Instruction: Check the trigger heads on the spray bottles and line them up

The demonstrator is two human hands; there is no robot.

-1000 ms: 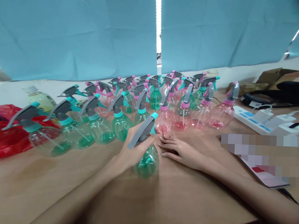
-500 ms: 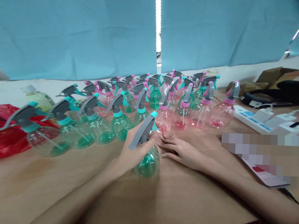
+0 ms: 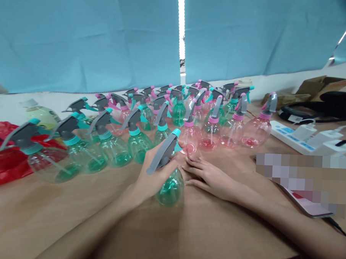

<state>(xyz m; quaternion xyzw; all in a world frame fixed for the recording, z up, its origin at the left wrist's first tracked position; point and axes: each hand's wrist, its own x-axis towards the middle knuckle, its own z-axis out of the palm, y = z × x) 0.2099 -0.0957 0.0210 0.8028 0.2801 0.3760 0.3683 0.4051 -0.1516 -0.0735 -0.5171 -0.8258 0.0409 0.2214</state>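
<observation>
My left hand is wrapped round the neck of a spray bottle with a clear green body, grey trigger head and turquoise nozzle. The bottle is upright at the middle of the table, its head leaning slightly in my view. To its right, my right hand lies low over the tabletop with its fingers stretched out toward the bottle, holding nothing. Whether its fingertips touch the bottle I cannot tell. Just beyond my hands stand a green spray bottle and a pink spray bottle.
Several more spray bottles, such as a green one and a pink one, crowd the table's far side. A red plastic bag lies left. On the right are a power strip, a blurred-out phone-like device and black headgear.
The view has shifted very slightly. Both hands and the held spray bottle stay practically where they were.
</observation>
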